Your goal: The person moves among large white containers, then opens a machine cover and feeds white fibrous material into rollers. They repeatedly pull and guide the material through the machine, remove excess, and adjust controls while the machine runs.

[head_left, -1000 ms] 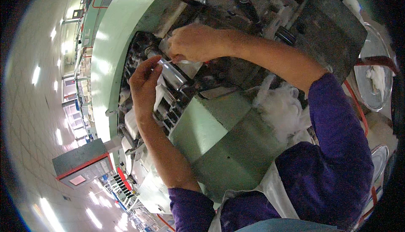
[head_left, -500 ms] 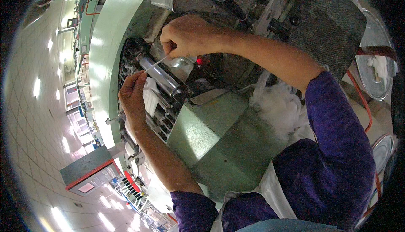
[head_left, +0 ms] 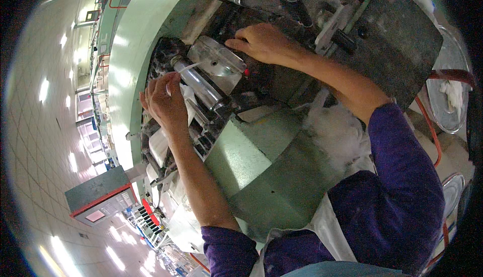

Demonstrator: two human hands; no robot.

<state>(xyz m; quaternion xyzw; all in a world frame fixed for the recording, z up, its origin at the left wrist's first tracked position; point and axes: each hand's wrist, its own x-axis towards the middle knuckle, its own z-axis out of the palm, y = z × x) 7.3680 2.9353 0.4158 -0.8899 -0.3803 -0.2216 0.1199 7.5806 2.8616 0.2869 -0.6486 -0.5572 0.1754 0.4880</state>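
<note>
My left hand (head_left: 168, 103) is at the machine's rollers, thumb and fingers pinched on a thin white fibre strand (head_left: 192, 67). The strand's free end reaches up and right across the shiny metal roller (head_left: 201, 86). More white fibre (head_left: 188, 97) lies just beside my left fingers. My right hand (head_left: 264, 44) is farther right, its fingers partly stretched and apart, with nothing visible in them. Its fingertips are close to a clear plastic cover (head_left: 215, 55); whether they touch it I cannot tell.
A green metal housing (head_left: 251, 176) lies between my forearms. Loose white fluff (head_left: 334, 131) is heaped at its right. A long pale green panel (head_left: 131, 75) curves along the left. Dark machine parts (head_left: 397, 35) fill the upper right, near a round metal tray (head_left: 450, 111).
My right hand has let go of the strand and moved right, with its fingers loosened. The clear cover is now in plain sight. My left hand still pinches the strand.
</note>
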